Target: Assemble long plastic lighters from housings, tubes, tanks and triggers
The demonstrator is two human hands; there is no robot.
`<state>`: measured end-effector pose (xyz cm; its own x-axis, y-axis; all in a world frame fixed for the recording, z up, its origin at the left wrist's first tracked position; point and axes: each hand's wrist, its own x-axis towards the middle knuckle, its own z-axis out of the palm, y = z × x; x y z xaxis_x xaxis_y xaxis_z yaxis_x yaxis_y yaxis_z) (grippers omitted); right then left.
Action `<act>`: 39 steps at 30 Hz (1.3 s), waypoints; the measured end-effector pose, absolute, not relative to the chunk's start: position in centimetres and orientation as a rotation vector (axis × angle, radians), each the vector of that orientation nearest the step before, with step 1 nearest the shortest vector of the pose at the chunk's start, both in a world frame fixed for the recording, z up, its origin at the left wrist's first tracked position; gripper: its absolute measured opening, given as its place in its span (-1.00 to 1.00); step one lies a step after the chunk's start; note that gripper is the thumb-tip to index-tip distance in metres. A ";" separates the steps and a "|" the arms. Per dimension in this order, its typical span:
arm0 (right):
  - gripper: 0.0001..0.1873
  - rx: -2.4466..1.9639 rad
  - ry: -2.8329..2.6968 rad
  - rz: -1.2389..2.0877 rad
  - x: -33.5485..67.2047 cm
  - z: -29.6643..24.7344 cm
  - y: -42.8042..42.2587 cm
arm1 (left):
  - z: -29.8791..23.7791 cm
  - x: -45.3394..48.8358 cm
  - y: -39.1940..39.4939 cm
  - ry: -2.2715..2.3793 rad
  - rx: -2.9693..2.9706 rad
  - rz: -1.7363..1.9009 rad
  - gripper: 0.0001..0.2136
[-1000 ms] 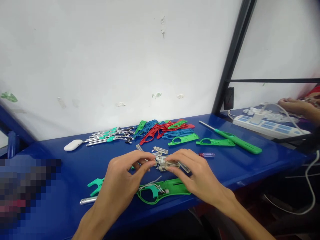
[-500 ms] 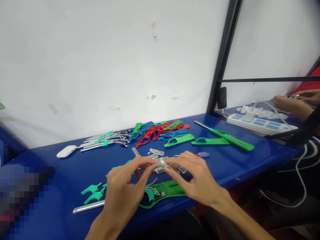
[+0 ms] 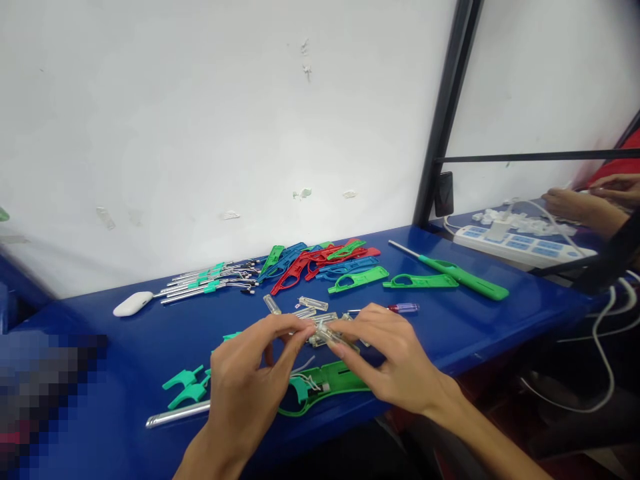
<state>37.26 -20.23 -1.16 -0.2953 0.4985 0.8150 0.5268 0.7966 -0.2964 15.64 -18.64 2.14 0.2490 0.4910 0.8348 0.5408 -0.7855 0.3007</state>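
Above the near part of the blue table, my two hands meet on a small clear lighter fuel tank (image 3: 325, 332). My left hand (image 3: 245, 380) pinches its fitted end between thumb and forefinger. The body is gripped by the thumb and fingers of my right hand (image 3: 400, 360). Below them lies a green lighter handle half (image 3: 345, 379) with a teal trigger and white wires in it; a metal tube (image 3: 180, 415) runs out to the left, partly behind my left hand. More clear tanks (image 3: 314, 304) lie just beyond my fingers, next to a screwdriver (image 3: 404, 308).
Teal triggers (image 3: 186, 379) lie left. Metal tubes with wires (image 3: 210, 283), red, blue and green handle halves (image 3: 297, 267) and a white rounded case (image 3: 133, 304) lie farther back. A whole green lighter (image 3: 470, 280) is right, near a power strip (image 3: 525, 248) and another person's hands (image 3: 575, 203).
Both hands stay on the clear tank in nearly the same place, with only slight finger shifts. Nothing on the table has visibly moved.
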 end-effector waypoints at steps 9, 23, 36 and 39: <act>-0.80 -0.751 -1.960 -0.059 37.2 -1.2 -20.1 | 2.0 15.5 -18.6 -1.046 -2.461 -1.559 -0.89; -0.78 -0.709 -2.026 -0.155 37.5 -1.2 -19.8 | 1.2 16.0 -18.5 -0.845 -2.454 -1.492 -0.64; -0.68 -0.619 -2.114 -0.139 37.8 -1.0 -19.5 | 0.6 15.9 -18.5 -0.751 -2.433 -1.378 -0.65; -0.65 -0.665 -2.097 -0.072 37.6 -1.0 -19.5 | 1.0 15.8 -18.4 -0.808 -2.448 -1.371 -0.65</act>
<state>37.65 -19.47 -1.02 -0.4443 0.4308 0.7855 0.4836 0.8534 -0.1945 15.82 -18.45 1.00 0.4130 0.3549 0.8387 0.5616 -0.8243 0.0723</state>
